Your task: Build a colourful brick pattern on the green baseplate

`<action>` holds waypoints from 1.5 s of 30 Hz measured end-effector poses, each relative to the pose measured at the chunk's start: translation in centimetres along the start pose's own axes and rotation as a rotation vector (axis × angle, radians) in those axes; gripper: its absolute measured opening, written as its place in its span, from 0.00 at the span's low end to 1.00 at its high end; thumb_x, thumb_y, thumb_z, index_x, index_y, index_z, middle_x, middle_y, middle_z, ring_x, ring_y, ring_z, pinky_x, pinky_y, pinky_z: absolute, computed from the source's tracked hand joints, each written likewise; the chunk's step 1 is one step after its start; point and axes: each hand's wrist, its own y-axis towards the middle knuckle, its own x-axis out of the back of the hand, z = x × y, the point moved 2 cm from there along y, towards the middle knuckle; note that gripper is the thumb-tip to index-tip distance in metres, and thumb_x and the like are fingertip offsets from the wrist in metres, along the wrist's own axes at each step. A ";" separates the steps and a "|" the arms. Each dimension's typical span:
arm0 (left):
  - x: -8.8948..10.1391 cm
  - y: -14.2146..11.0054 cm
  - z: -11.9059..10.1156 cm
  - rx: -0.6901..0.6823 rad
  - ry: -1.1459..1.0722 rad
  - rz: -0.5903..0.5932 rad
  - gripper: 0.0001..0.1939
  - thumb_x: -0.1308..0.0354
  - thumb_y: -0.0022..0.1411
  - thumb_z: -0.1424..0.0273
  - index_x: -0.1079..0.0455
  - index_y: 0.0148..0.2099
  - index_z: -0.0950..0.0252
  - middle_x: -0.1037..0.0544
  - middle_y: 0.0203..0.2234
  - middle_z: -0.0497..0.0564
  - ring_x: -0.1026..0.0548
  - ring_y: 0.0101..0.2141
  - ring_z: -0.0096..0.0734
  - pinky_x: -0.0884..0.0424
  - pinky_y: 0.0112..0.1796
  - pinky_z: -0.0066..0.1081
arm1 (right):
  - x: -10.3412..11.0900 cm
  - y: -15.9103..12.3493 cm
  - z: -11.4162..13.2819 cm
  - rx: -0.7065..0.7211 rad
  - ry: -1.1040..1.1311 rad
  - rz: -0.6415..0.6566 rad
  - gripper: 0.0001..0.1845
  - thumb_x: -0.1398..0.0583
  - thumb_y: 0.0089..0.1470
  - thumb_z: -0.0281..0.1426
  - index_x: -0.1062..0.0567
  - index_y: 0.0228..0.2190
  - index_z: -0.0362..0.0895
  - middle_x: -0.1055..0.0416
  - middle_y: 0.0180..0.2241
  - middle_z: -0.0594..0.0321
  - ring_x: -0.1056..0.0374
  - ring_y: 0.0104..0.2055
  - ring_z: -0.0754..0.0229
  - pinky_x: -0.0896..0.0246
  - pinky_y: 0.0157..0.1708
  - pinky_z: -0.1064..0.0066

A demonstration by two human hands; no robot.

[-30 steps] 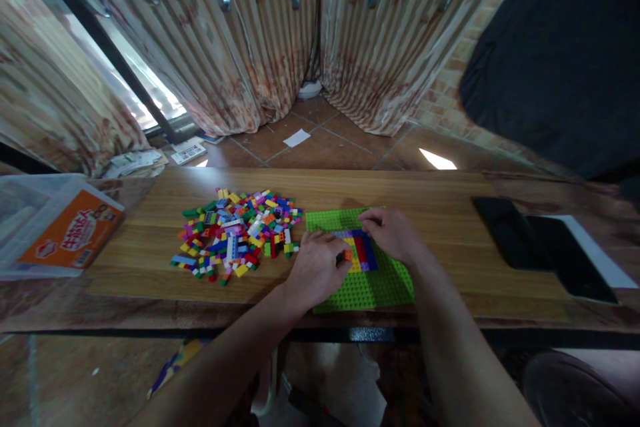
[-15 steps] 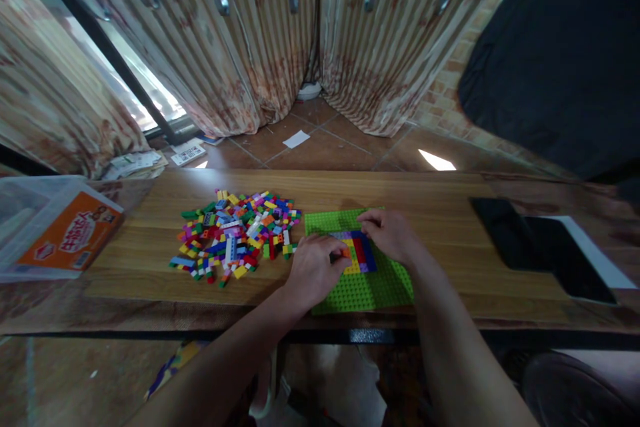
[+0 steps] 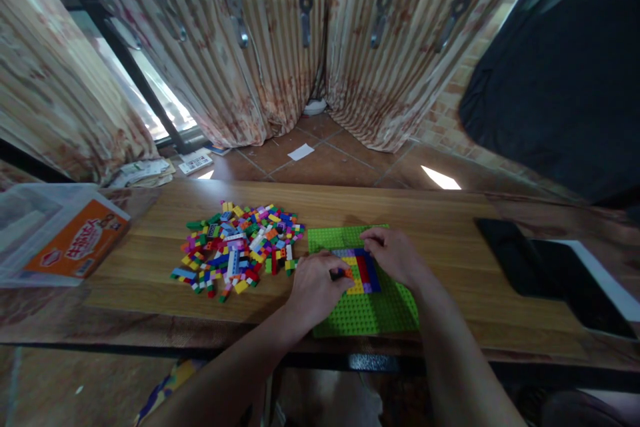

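A green baseplate lies on the wooden table in front of me, with a small flat patch of red, blue, yellow and purple bricks built on it. My left hand rests on the plate's left edge, fingers pinched on a small orange brick at the left side of the patch. My right hand lies over the plate's upper right part, fingers curled down beside the patch and pressing on the plate. A heap of loose coloured bricks lies just left of the plate.
A clear plastic bag with an orange label sits at the table's left end. Dark flat devices and a white sheet lie at the right. Behind the table are striped curtains, tiled floor and a dark cloth.
My left hand has brought the orange brick up against the left side of the built patch. The camera has tilted up a little; my right hand stays in place.
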 end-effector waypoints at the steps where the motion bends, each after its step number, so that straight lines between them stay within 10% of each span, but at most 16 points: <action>1: 0.0 0.1 0.0 0.008 -0.012 0.000 0.07 0.33 0.51 0.69 0.21 0.36 0.59 0.22 0.30 0.47 0.26 0.32 0.32 0.35 0.37 0.32 | 0.0 0.0 0.0 0.001 -0.001 0.005 0.15 0.46 0.52 0.26 0.20 0.36 0.45 0.22 0.30 0.60 0.27 0.33 0.57 0.36 0.38 0.66; 19: 0.7 0.3 -0.5 -0.193 0.106 0.010 0.05 0.38 0.57 0.67 0.24 0.35 0.62 0.20 0.33 0.50 0.26 0.38 0.38 0.37 0.45 0.41 | 0.1 -0.1 -0.1 0.036 -0.006 -0.022 0.14 0.46 0.52 0.28 0.21 0.35 0.45 0.22 0.32 0.60 0.27 0.36 0.57 0.35 0.40 0.66; 35: 2.3 1.5 0.4 0.341 -1.161 -0.036 0.12 0.37 0.44 0.72 0.25 0.35 0.68 0.25 0.27 0.48 0.29 0.26 0.26 0.30 0.27 0.27 | 0.0 -1.8 2.8 0.190 0.647 -0.009 0.14 0.35 0.48 0.36 0.24 0.39 0.45 0.24 0.26 0.66 0.29 0.29 0.62 0.34 0.33 0.69; 45: 2.4 1.6 0.0 0.206 -1.145 0.038 0.10 0.35 0.47 0.68 0.27 0.31 0.68 0.30 0.20 0.44 0.38 0.20 0.18 0.44 0.23 0.24 | -1.0 -1.6 3.2 0.160 0.615 0.010 0.16 0.35 0.48 0.40 0.24 0.37 0.44 0.25 0.26 0.65 0.30 0.28 0.62 0.36 0.31 0.69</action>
